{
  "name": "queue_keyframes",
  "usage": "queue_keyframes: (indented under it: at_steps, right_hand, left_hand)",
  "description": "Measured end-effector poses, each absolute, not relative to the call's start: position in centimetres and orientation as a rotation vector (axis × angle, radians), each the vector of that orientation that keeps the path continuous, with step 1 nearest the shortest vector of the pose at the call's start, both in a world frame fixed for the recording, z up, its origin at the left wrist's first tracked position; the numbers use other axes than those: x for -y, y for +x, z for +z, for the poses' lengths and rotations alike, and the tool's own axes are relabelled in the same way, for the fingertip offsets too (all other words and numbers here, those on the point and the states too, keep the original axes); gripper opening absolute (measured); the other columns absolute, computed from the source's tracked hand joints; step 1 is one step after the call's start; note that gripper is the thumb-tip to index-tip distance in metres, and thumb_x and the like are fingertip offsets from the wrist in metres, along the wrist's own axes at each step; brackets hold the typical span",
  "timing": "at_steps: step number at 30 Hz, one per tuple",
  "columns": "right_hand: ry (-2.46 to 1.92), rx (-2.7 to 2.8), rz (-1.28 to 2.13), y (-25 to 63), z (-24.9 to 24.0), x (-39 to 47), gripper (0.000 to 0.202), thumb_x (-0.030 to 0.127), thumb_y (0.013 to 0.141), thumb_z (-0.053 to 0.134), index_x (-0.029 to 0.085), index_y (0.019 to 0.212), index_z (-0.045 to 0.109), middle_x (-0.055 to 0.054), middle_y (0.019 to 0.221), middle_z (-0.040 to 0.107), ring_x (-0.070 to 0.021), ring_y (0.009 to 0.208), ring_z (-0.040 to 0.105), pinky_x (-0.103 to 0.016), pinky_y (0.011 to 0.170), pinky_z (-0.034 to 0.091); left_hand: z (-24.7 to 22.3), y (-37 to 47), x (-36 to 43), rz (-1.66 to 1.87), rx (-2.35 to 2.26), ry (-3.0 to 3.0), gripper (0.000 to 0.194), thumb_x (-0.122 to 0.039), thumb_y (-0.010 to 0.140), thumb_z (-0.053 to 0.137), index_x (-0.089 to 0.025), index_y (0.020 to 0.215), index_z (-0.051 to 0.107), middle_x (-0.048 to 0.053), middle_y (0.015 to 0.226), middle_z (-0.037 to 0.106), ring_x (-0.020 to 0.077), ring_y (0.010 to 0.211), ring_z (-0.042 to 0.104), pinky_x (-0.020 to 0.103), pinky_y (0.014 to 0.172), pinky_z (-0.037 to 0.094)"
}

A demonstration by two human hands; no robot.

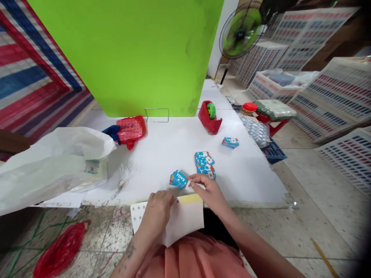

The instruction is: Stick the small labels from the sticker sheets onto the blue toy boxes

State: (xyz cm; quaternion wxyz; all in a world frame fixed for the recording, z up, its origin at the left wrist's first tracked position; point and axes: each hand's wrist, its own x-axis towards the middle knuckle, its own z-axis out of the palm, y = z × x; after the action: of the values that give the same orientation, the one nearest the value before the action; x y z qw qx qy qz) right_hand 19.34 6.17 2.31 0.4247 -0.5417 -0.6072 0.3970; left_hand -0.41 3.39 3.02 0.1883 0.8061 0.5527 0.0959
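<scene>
My left hand (159,211) is closed on a white sticker sheet (187,222) at the table's front edge. Small square printed marks show on the sheet's left part, and a yellow strip along its upper right. My right hand (210,193) pinches a small white sticker (188,184) at the right end of a stack of blue "TOYS" cards (177,178). Whether the sticker touches the top card I cannot tell. Just beyond my right hand lies a spread pile of similar cards (203,162). Farther right is a smaller card stack (230,142).
A red tape dispenser (209,119) with green tape stands at the back right. On the left are a red plastic packet (131,129) and a big white bag (58,158). A green panel (130,58) borders the back. Crates (333,92) and a fan (241,34) stand right.
</scene>
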Motion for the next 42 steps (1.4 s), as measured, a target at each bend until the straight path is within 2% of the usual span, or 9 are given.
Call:
queue_keyframes:
  at_steps: [4,7,9,11,23,32,36,42]
  right_hand:
    - [-1.463,1.346,1.075,18.6,0.7,-8.5,0.016,0.034,0.073,0.062,0.019,0.071,0.064,-0.008,0.091,0.069,-0.0218,0.086,0.064,-0.035,0.079,0.049]
    - [-1.511,1.279,1.083,17.7,-0.3,-9.0,0.017,0.035,0.071,0.061,0.018,0.07,0.065,-0.007,0.083,0.069,-0.0216,0.079,0.064,-0.034,0.073,0.049]
    - [-1.519,1.261,1.06,17.3,-0.7,-9.0,0.017,0.035,0.072,0.061,0.019,0.069,0.066,-0.006,0.078,0.069,-0.0211,0.075,0.064,-0.033,0.071,0.05]
    - [-1.526,1.269,1.03,17.1,-1.0,-8.9,0.017,0.034,0.073,0.06,0.019,0.068,0.066,-0.006,0.074,0.069,-0.0208,0.073,0.063,-0.032,0.069,0.049]
    - [-1.583,1.33,0.907,16.8,-1.2,-9.0,0.018,0.032,0.073,0.058,0.019,0.062,0.064,-0.004,0.066,0.066,-0.0187,0.067,0.06,-0.029,0.064,0.046]
    - [-1.611,1.347,0.896,16.7,-1.5,-8.9,0.018,0.032,0.074,0.058,0.019,0.064,0.064,-0.004,0.066,0.066,-0.0187,0.067,0.059,-0.029,0.064,0.045]
    - [-1.62,1.383,0.855,16.6,-1.7,-8.9,0.017,0.031,0.075,0.058,0.019,0.064,0.064,-0.004,0.067,0.065,-0.0186,0.068,0.059,-0.03,0.064,0.045]
    - [-1.604,1.423,0.78,16.6,-1.8,-8.6,0.016,0.028,0.076,0.056,0.019,0.064,0.063,-0.003,0.068,0.064,-0.0183,0.069,0.058,-0.03,0.066,0.045]
  left_hand:
    - [3.4,-0.1,-2.8,0.272,-1.437,2.415,0.016,-0.019,0.093,0.047,-0.021,0.083,0.059,0.002,0.084,0.062,0.0204,0.083,0.051,0.035,0.077,0.035]
    - [3.3,0.0,-2.6,0.322,-1.399,2.488,0.011,-0.019,0.092,0.05,-0.021,0.091,0.061,0.002,0.106,0.063,0.0213,0.093,0.049,0.039,0.084,0.035]
    - [3.0,-0.1,-2.7,0.329,-1.38,2.539,0.012,-0.016,0.09,0.051,-0.022,0.094,0.061,0.002,0.123,0.058,0.0221,0.099,0.047,0.04,0.086,0.035]
    - [2.7,-0.2,-2.8,0.327,-1.378,2.58,0.011,-0.017,0.09,0.053,-0.022,0.094,0.062,0.002,0.129,0.055,0.0229,0.101,0.047,0.041,0.086,0.035]
    - [3.1,0.0,-3.3,0.31,-1.353,2.593,0.013,-0.018,0.091,0.051,-0.022,0.096,0.062,0.002,0.131,0.054,0.0244,0.101,0.045,0.042,0.084,0.036]
    - [2.7,0.1,-3.5,0.353,-1.328,2.658,0.012,-0.02,0.091,0.051,-0.02,0.094,0.063,0.004,0.127,0.056,0.0239,0.099,0.046,0.041,0.082,0.038]
    - [2.6,0.3,-3.7,0.364,-1.324,2.697,0.011,-0.019,0.09,0.053,-0.02,0.096,0.061,0.004,0.132,0.053,0.0243,0.1,0.046,0.041,0.083,0.038]
    - [2.2,0.9,-4.6,0.338,-1.299,2.722,0.006,-0.017,0.087,0.057,-0.018,0.087,0.063,0.003,0.135,0.052,0.0254,0.101,0.046,0.04,0.08,0.04]
